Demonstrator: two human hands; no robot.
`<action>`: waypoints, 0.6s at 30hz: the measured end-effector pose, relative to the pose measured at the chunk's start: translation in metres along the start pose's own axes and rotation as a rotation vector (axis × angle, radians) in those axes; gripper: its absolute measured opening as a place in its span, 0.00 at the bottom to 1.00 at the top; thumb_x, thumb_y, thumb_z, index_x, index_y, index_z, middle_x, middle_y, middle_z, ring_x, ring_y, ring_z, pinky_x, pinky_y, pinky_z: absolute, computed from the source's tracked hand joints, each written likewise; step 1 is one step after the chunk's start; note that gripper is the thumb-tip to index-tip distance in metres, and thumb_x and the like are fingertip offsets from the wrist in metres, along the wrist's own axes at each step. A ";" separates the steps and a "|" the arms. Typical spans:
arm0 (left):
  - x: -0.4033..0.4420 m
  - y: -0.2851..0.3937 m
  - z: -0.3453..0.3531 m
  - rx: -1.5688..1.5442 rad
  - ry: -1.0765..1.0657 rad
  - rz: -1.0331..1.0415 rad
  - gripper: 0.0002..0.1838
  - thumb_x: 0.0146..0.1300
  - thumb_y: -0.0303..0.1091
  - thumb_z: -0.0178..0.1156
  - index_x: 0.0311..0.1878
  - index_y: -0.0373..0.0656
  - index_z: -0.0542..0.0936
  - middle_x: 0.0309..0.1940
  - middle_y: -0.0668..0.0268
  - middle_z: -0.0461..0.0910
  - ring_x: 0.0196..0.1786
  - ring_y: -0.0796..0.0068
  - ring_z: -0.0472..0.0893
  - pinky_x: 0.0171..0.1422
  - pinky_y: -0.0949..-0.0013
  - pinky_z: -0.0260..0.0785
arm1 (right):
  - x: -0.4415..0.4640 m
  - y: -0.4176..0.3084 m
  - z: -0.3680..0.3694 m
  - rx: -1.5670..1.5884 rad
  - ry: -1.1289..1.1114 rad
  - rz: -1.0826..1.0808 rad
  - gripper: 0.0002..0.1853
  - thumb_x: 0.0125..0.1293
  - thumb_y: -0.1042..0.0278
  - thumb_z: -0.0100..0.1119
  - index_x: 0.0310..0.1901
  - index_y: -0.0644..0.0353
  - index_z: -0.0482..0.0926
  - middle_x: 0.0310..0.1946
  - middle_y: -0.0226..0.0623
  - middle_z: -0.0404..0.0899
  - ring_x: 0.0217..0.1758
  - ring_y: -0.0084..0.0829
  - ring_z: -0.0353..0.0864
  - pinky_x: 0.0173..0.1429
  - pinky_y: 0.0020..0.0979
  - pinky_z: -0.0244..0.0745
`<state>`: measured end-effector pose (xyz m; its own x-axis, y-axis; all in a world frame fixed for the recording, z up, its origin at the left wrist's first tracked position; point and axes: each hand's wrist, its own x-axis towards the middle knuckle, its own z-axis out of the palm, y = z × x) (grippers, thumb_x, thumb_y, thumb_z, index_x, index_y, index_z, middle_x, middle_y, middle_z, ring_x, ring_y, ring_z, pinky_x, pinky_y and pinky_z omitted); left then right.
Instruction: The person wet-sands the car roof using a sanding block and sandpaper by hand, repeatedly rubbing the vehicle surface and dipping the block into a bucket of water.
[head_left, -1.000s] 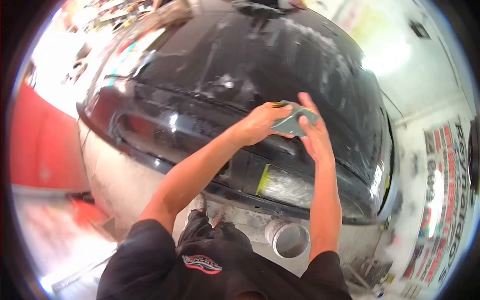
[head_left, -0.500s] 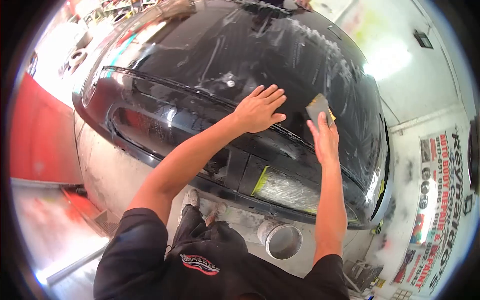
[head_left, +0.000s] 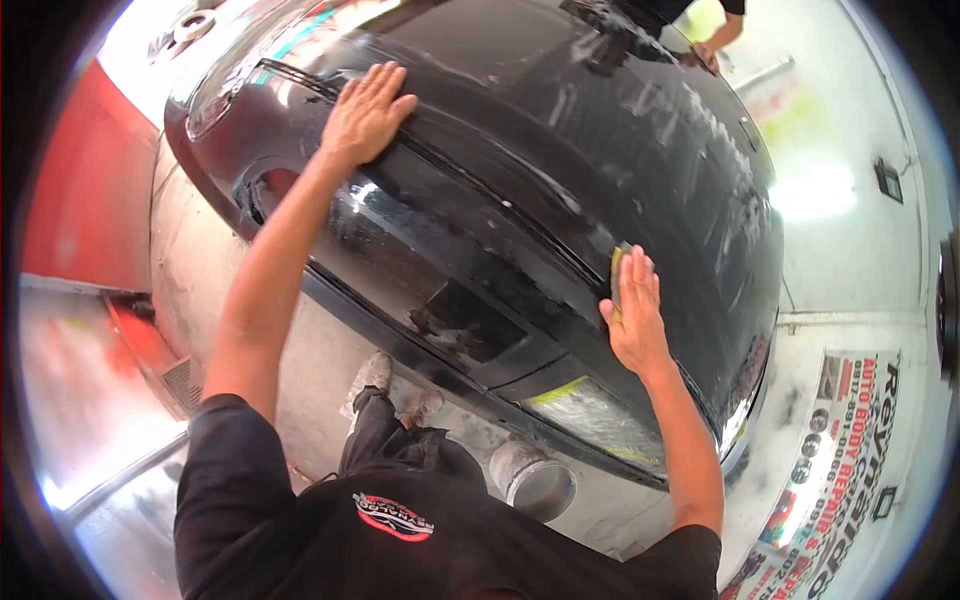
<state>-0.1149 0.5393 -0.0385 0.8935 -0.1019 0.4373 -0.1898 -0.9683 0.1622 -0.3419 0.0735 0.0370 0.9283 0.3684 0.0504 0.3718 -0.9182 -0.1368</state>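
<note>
A wet black car panel [head_left: 590, 170] with pale, milky streaks curves across the view. My left hand [head_left: 368, 115] lies flat near the panel's left edge, fingers stretched out and nothing in it. Beneath the fingers of my right hand [head_left: 638, 310] is a piece of sandpaper [head_left: 617, 275], grey with a yellowish edge, held against the panel by the dark seam [head_left: 520, 212]. The hand covers most of it. Below my right forearm, yellow masking tape [head_left: 560, 391] borders a covered light [head_left: 600, 415].
A bucket [head_left: 540, 488] stands on the floor by my feet, close to the bumper. At the upper right, another person's hand [head_left: 707, 55] is at the car's far side. A red panel [head_left: 85, 190] stands left; a lettered banner [head_left: 815, 480] hangs on the right wall.
My left hand has moved left and up along the panel. My right hand has lowered the sandpaper onto the surface. The view has shifted, and another person's arm now shows at the top right.
</note>
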 end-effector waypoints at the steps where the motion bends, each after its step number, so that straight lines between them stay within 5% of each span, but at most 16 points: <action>1: -0.001 0.002 -0.004 -0.073 0.029 -0.011 0.35 0.82 0.59 0.36 0.81 0.46 0.65 0.84 0.64 0.59 0.86 0.66 0.53 0.89 0.54 0.43 | 0.029 -0.017 0.001 -0.013 -0.004 -0.079 0.40 0.82 0.49 0.47 0.81 0.70 0.50 0.84 0.57 0.45 0.88 0.57 0.43 0.87 0.55 0.41; 7: -0.007 0.002 -0.016 -0.312 0.173 -0.046 0.29 0.84 0.53 0.40 0.71 0.45 0.78 0.75 0.60 0.73 0.82 0.61 0.64 0.86 0.56 0.52 | 0.224 -0.133 0.032 -0.016 0.119 -0.564 0.35 0.80 0.50 0.50 0.74 0.75 0.64 0.78 0.62 0.60 0.81 0.59 0.59 0.83 0.55 0.55; 10: -0.010 -0.002 -0.014 -0.330 0.194 -0.044 0.27 0.84 0.50 0.41 0.69 0.44 0.80 0.73 0.59 0.76 0.80 0.59 0.67 0.85 0.56 0.55 | 0.284 -0.169 0.050 -0.048 0.154 -0.608 0.33 0.78 0.52 0.53 0.70 0.75 0.69 0.75 0.61 0.65 0.78 0.58 0.64 0.82 0.54 0.58; 14: -0.008 -0.004 -0.009 -0.310 0.237 0.000 0.25 0.82 0.47 0.45 0.66 0.43 0.82 0.71 0.60 0.78 0.78 0.59 0.70 0.83 0.54 0.58 | 0.221 -0.122 0.025 -0.029 0.126 -0.623 0.32 0.76 0.53 0.56 0.72 0.71 0.69 0.75 0.58 0.66 0.79 0.56 0.64 0.83 0.50 0.58; 18: -0.009 0.003 -0.007 -0.234 0.234 -0.010 0.25 0.82 0.48 0.45 0.67 0.44 0.81 0.72 0.59 0.77 0.79 0.59 0.69 0.83 0.53 0.58 | 0.041 0.000 -0.013 0.035 -0.002 -0.232 0.37 0.75 0.58 0.59 0.79 0.66 0.61 0.81 0.55 0.58 0.84 0.56 0.56 0.85 0.50 0.50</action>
<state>-0.1262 0.5392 -0.0354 0.7831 -0.0112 0.6218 -0.2941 -0.8876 0.3545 -0.3035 0.0868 0.0515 0.8181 0.5691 0.0825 0.5746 -0.8033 -0.1564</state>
